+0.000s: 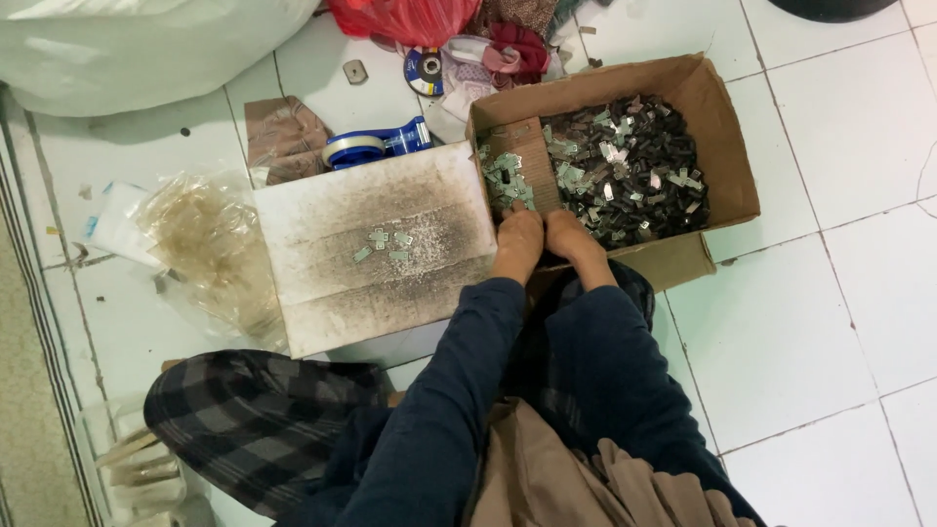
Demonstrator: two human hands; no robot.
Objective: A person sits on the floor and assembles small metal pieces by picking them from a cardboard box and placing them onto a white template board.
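Observation:
An open cardboard box (pixel 727 146) on the tiled floor holds a heap of small black and silver metal parts (pixel 630 171). Both my hands rest at the box's near edge, side by side and touching. My left hand (pixel 517 242) lies by a cardboard divider (pixel 535 161) and a patch of silver pieces. My right hand (pixel 574 239) dips into the black parts. The fingers of both hands curl down out of sight, so what they hold is hidden. A dirty white board (pixel 322 273) to the left carries a few silver pieces (pixel 384 241).
Behind the board lie a blue tape dispenser (pixel 376 144), a grinding disc (pixel 426 70), a red plastic bag (pixel 410 18) and crumpled cloth (pixel 508 49). A stained clear plastic bag (pixel 210 239) lies left. A large white sack (pixel 137 44) fills the top left corner.

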